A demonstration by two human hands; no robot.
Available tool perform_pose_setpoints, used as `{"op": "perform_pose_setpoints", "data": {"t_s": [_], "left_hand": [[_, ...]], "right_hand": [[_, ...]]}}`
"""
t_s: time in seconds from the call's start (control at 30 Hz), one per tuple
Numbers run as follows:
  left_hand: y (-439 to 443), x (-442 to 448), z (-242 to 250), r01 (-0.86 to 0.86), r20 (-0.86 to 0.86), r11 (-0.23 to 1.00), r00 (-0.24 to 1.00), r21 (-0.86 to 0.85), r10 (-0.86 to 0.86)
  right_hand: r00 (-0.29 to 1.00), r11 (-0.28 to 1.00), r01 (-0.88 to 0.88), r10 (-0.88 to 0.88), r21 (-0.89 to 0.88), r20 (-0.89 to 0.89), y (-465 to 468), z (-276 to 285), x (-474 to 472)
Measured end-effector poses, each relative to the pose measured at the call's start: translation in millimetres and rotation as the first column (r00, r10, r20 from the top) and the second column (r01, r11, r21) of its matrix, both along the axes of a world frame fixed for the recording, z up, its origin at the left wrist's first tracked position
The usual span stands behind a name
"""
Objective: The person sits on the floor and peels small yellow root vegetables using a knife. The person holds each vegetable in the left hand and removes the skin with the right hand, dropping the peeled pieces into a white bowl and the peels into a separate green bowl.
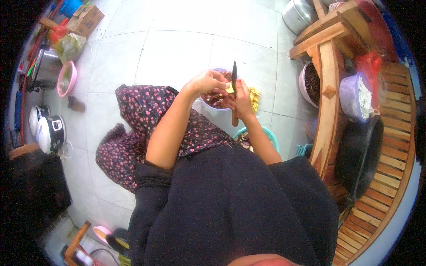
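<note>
In my right hand (244,99) is a kitchen knife (234,71) with a dark blade pointing away from me and a wooden handle. My left hand (213,82) pinches a small yellow piece (229,88), perhaps peeled root, against the blade's side. Both hands are over a lilac basin (209,105) that holds reddish-brown scraps, partly hidden by my fingers. Beside my right hand, yellow pieces (254,98) form a heap; what they rest on is hard to make out. Below my right forearm sits a turquoise basket (273,135) with what look like small shallots or garlic.
A wooden bench frame (327,86) stands at the right, with a lilac tub (352,96) of white stuff and a large black pan (359,159) on its slats. Rice cookers (53,133), a pink basin (67,78) and a cardboard box (85,20) stand on the left.
</note>
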State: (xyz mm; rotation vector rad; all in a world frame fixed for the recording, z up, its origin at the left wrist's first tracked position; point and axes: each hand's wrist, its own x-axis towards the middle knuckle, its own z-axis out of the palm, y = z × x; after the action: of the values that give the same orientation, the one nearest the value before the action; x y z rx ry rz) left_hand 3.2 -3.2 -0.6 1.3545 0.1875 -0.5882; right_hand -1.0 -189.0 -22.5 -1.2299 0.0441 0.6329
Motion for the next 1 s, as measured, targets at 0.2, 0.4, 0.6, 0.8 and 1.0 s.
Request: {"op": "perform_pose_setpoints", "data": {"t_s": [0.2,0.4,0.6,0.8,1.0], "left_hand": [[-2.4,-0.6,5.8,0.061,0.041,0.992,0.998,-0.108,-0.057],[-7.2,-5.0,19.2,-0.161,0.054,0.981,0.984,-0.108,0.167],[-1.1,-0.4,14.9,-0.184,0.012,0.973,0.983,0.138,0.184],[-6.0,-0.8,8.4,-0.301,0.017,0.954,0.953,-0.017,0.301],[-3.2,-1.6,13.2,-0.312,-0.003,0.95,0.95,-0.032,0.312]], "right_hand": [[0.96,0.963,0.141,-0.076,0.231,-0.27,-24.2,-8.3,15.3],[0.977,0.866,0.07,-0.16,-0.496,-0.141,-72.2,-54.5,44.8],[0.985,0.67,0.065,-0.161,-0.74,-0.058,-96.9,-101.8,50.3],[0.998,0.566,0.027,-0.066,-0.824,-0.013,-100.8,-121.5,54.8],[0.99,0.512,0.12,0.004,-0.851,0.141,-85.0,-93.9,50.4]]}}
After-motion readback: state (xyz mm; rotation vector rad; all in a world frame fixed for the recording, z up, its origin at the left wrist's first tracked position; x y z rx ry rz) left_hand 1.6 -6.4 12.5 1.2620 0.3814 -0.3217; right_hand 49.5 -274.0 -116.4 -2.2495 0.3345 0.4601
